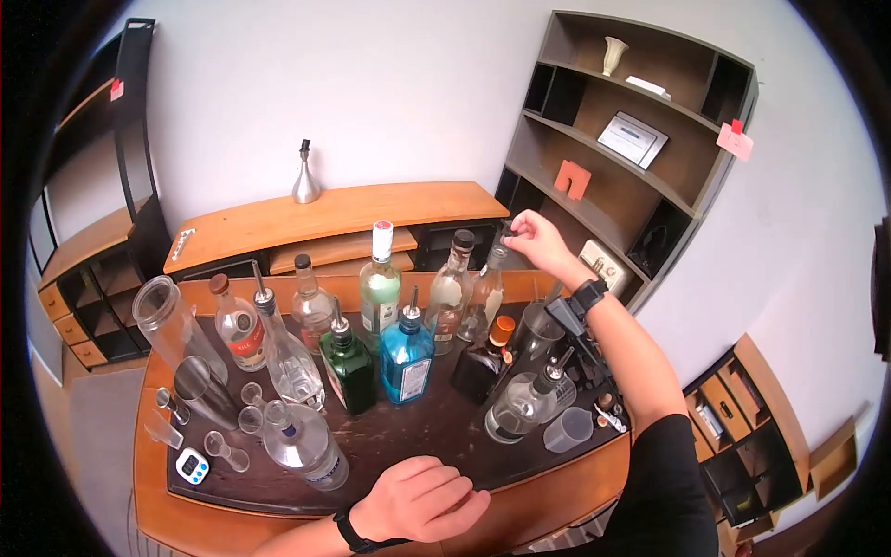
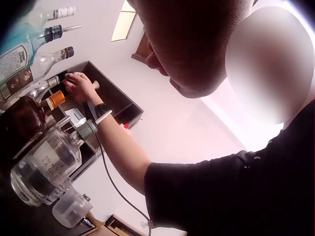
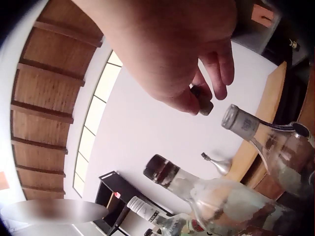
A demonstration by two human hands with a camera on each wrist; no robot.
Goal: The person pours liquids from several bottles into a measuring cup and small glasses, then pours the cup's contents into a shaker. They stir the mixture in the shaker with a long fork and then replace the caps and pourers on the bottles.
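My right hand [image 1: 538, 241] is raised at the back right of the table and pinches a small dark bottle stopper [image 3: 204, 104] between thumb and fingers. Just beside the stopper is the uncovered mouth of a clear glass bottle [image 3: 241, 123], and a gap shows between them in the right wrist view. Another clear bottle with a dark cap [image 1: 453, 283] stands to its left. Low over the table's front edge, my left hand [image 1: 427, 499] hangs with its fingers loosely curled, holding nothing. Nearest to it is a large clear bottle [image 1: 311, 450].
Green [image 1: 351, 371] and blue [image 1: 406, 362] bottles with pourers occupy the middle of the dark tabletop. An orange-capped dark bottle [image 1: 481, 367], a pourer bottle [image 1: 522, 408] and a plastic cup [image 1: 568, 430] stand at right. At left are a metal shaker tin [image 1: 206, 392], jiggers and a timer [image 1: 192, 466].
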